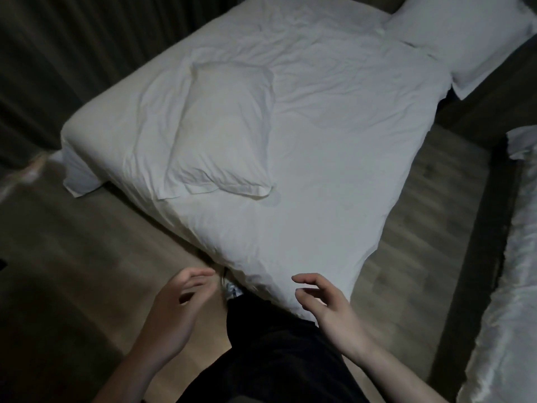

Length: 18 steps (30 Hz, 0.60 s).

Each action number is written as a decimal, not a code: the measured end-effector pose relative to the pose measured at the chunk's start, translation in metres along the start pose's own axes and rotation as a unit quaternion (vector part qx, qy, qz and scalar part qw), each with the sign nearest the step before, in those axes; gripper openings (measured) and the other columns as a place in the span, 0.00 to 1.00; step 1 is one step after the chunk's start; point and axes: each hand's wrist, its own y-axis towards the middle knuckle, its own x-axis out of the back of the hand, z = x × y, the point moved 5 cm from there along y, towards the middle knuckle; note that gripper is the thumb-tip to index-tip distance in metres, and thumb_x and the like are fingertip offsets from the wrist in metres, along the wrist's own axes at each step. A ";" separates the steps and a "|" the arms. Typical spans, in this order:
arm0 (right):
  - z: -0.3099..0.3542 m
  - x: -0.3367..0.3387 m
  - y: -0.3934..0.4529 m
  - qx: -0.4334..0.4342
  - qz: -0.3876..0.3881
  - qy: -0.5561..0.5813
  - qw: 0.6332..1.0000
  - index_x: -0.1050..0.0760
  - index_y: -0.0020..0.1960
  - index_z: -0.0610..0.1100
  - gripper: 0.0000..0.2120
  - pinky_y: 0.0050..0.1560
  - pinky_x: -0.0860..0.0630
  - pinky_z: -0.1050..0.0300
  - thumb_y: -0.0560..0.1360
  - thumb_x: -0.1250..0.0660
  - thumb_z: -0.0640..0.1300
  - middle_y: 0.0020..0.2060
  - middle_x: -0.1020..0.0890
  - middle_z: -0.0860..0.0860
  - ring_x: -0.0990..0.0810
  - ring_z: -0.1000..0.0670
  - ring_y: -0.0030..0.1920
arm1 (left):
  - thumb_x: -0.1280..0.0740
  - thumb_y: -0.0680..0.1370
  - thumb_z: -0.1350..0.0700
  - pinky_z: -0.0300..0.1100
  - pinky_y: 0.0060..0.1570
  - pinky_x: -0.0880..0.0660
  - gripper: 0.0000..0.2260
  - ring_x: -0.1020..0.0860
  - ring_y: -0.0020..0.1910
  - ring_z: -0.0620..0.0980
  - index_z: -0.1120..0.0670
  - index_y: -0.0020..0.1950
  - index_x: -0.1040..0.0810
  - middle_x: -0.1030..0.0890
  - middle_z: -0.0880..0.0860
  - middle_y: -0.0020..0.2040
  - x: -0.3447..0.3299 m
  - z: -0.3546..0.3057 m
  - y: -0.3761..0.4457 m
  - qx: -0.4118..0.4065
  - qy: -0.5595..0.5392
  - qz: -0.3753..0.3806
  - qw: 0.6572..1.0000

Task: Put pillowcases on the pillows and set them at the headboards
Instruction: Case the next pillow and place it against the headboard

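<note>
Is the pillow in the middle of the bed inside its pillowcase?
Yes. The pillow lies flat on the bed, cased, with a loose flap at its near end.

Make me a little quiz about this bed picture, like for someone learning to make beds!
1. True or false: the left hand and the right hand are both empty.
2. How many pillows are on the bed?
A. none
B. two
C. four
3. Fill in: the pillow at the far end lies at the bed's top right corner; the pillow near the foot lies ____ on the sheet.

Key: 1 true; 2 B; 3 flat
</note>
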 end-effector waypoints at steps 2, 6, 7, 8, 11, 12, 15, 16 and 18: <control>0.017 -0.019 0.023 0.002 0.010 0.006 1.000 0.20 0.59 0.61 0.10 0.51 0.25 0.69 0.80 0.31 0.50 0.53 0.15 0.56 0.18 0.62 0.54 | 0.28 0.79 0.55 0.24 0.45 0.26 0.04 0.18 0.49 0.32 0.48 0.52 0.16 0.15 0.36 0.49 0.018 -0.001 0.025 -0.007 0.018 0.001 1.000; 0.061 -0.056 0.072 0.008 0.014 0.019 1.000 0.20 0.59 0.59 0.09 0.52 0.25 0.68 0.80 0.31 0.49 0.54 0.15 0.55 0.17 0.62 0.53 | 0.28 0.79 0.56 0.24 0.45 0.25 0.05 0.17 0.49 0.35 0.48 0.54 0.16 0.15 0.38 0.49 0.062 -0.013 0.077 -0.009 0.041 0.011 0.999; 0.073 -0.064 0.083 0.010 0.016 0.024 1.000 0.20 0.59 0.59 0.09 0.51 0.24 0.68 0.80 0.31 0.48 0.53 0.15 0.55 0.17 0.61 0.52 | 0.28 0.80 0.56 0.24 0.45 0.25 0.05 0.17 0.50 0.34 0.47 0.54 0.16 0.15 0.38 0.50 0.073 -0.018 0.089 -0.010 0.048 0.019 0.999; 0.086 -0.072 0.094 0.013 0.019 0.025 0.999 0.20 0.59 0.60 0.09 0.51 0.24 0.68 0.80 0.31 0.49 0.53 0.15 0.54 0.17 0.60 0.52 | 0.28 0.80 0.56 0.24 0.45 0.25 0.06 0.17 0.50 0.34 0.47 0.54 0.16 0.15 0.38 0.51 0.083 -0.024 0.100 -0.014 0.053 0.022 0.998; 0.123 -0.090 0.128 0.023 0.019 0.022 0.999 0.20 0.58 0.61 0.09 0.51 0.23 0.65 0.80 0.31 0.50 0.52 0.15 0.55 0.18 0.60 0.55 | 0.27 0.79 0.57 0.24 0.47 0.25 0.06 0.17 0.51 0.36 0.47 0.54 0.16 0.13 0.42 0.50 0.112 -0.038 0.141 -0.028 0.057 0.011 0.998; 0.133 -0.094 0.138 0.026 0.012 0.021 0.999 0.20 0.58 0.61 0.09 0.52 0.22 0.62 0.80 0.30 0.50 0.53 0.15 0.56 0.18 0.59 0.55 | 0.27 0.79 0.57 0.25 0.47 0.25 0.06 0.17 0.52 0.37 0.47 0.53 0.16 0.13 0.45 0.49 0.120 -0.040 0.154 -0.029 0.053 0.011 0.998; 0.155 -0.102 0.158 0.028 -0.017 0.033 0.999 0.19 0.58 0.61 0.09 0.60 0.22 0.55 0.80 0.31 0.49 0.53 0.15 0.57 0.18 0.59 0.56 | 0.26 0.75 0.49 0.28 0.52 0.25 0.08 0.16 0.53 0.38 0.45 0.53 0.16 0.13 0.49 0.51 0.138 -0.051 0.188 -0.040 0.034 0.029 0.998; 0.160 -0.105 0.164 0.023 -0.028 0.038 0.999 0.19 0.58 0.61 0.10 0.61 0.22 0.55 0.80 0.31 0.49 0.53 0.15 0.58 0.18 0.60 0.57 | 0.27 0.72 0.45 0.28 0.52 0.24 0.12 0.16 0.53 0.39 0.45 0.53 0.16 0.13 0.49 0.51 0.144 -0.054 0.199 -0.041 0.030 0.037 0.998; 0.166 -0.112 0.172 0.011 -0.054 0.045 0.997 0.20 0.58 0.61 0.10 0.63 0.22 0.52 0.80 0.31 0.49 0.54 0.15 0.59 0.17 0.60 0.56 | 0.28 0.69 0.41 0.29 0.53 0.24 0.18 0.16 0.54 0.43 0.49 0.54 0.16 0.13 0.50 0.52 0.154 -0.059 0.224 -0.042 0.023 0.058 0.997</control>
